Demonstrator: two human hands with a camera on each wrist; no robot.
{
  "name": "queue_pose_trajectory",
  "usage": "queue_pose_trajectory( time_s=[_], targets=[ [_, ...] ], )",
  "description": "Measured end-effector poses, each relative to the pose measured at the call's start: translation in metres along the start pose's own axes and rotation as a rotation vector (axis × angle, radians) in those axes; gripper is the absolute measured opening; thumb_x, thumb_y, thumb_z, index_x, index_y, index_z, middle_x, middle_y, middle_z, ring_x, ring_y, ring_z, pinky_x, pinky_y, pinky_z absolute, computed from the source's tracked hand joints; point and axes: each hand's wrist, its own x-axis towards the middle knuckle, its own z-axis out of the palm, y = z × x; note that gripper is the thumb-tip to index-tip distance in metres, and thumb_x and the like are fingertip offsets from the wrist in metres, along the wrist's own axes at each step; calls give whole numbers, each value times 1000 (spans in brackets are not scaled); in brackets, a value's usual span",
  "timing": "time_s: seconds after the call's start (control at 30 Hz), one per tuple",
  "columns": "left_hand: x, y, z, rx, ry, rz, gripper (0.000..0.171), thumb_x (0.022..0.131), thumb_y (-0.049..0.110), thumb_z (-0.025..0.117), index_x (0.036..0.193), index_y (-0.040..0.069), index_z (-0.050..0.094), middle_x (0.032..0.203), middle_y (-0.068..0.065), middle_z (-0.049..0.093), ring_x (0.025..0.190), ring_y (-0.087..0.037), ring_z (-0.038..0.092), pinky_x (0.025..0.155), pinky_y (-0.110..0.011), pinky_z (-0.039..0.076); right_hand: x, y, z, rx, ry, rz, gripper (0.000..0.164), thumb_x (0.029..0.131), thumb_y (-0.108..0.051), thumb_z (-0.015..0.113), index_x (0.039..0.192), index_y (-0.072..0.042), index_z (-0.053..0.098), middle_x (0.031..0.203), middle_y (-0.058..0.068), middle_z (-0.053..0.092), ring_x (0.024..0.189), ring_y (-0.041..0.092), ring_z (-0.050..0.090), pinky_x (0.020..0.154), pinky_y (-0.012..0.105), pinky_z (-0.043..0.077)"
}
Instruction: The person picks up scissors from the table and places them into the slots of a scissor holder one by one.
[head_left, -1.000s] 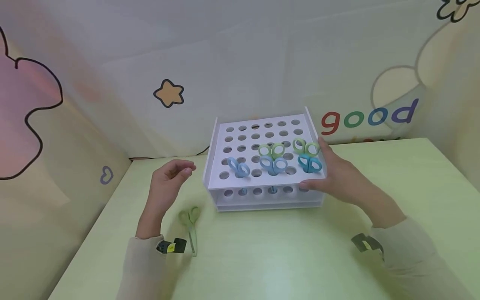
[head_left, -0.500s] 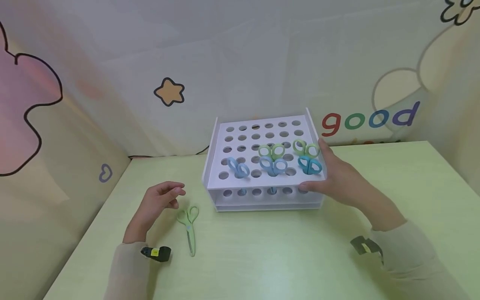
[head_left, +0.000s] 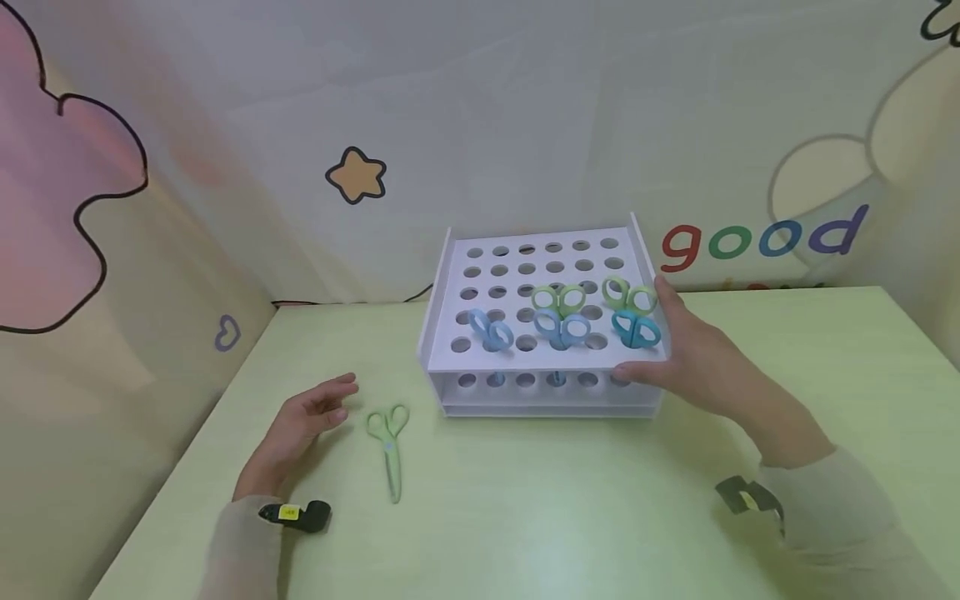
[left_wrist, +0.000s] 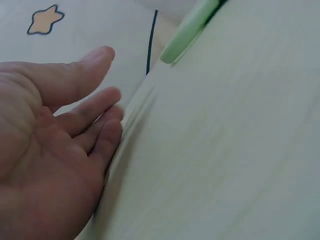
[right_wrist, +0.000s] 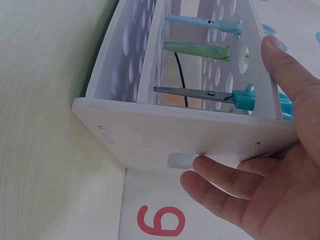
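A white rack [head_left: 487, 364] with rows of round holes stands on the table, several pairs of scissors upright in it, handles up. Among them are teal scissors [head_left: 636, 329] at the front right corner and light blue scissors [head_left: 491, 331] towards the left. My right hand [head_left: 701, 358] holds the rack's right side, thumb over the front edge and fingers along the side panel [right_wrist: 190, 135]. Green scissors [head_left: 390, 446] lie flat on the table left of the rack, handles away from me. My left hand [head_left: 298, 425] hovers left of them, fingers loosely extended, holding nothing.
The pale green table [head_left: 525, 508] meets a printed cloth wall [head_left: 525, 108] right behind the rack. A dark cable [head_left: 420, 293] runs along the table's back edge. Each wrist carries a small black camera [head_left: 307, 515].
My left hand has moved down and left from beside the rack to beside the green scissors, and its fingers have spread. My right hand keeps its hold on the rack. The view has shifted slightly.
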Motion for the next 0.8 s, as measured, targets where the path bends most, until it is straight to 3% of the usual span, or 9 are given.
queue_pose_trajectory(
  time_s=[0.1,0.23,0.5,0.8],
  targets=[
    [-2,-5,5,22,-24,21,44,95,1,67,138,-2,59,163,-12,29,152,-30,11,119,-36,14,1,1,1,-10,-4,-2,137,77,-60,81,159,-17,-20,145,25,39,116,41,47,96,57,44],
    [-4,-2,12,157,-100,3,49,92,2,69,139,6,60,167,-11,17,153,-31,-7,116,-60,-5,1,1,2,-17,-10,-4,137,78,-61,81,160,-15,-19,141,26,42,113,41,49,93,56,46],
    [2,6,20,357,-143,26,49,90,10,74,137,13,62,167,-20,10,151,-41,-8,112,-68,-4,1,3,1,-28,-9,-11,138,77,-63,80,159,-15,-20,139,27,43,112,41,50,90,55,47],
    [3,12,23,374,-104,23,35,87,9,77,121,14,67,166,-22,10,150,-44,-8,111,-69,-4,3,1,0,-40,0,-40,140,75,-68,79,159,-14,-20,141,28,41,111,42,50,88,55,47]
  ],
)
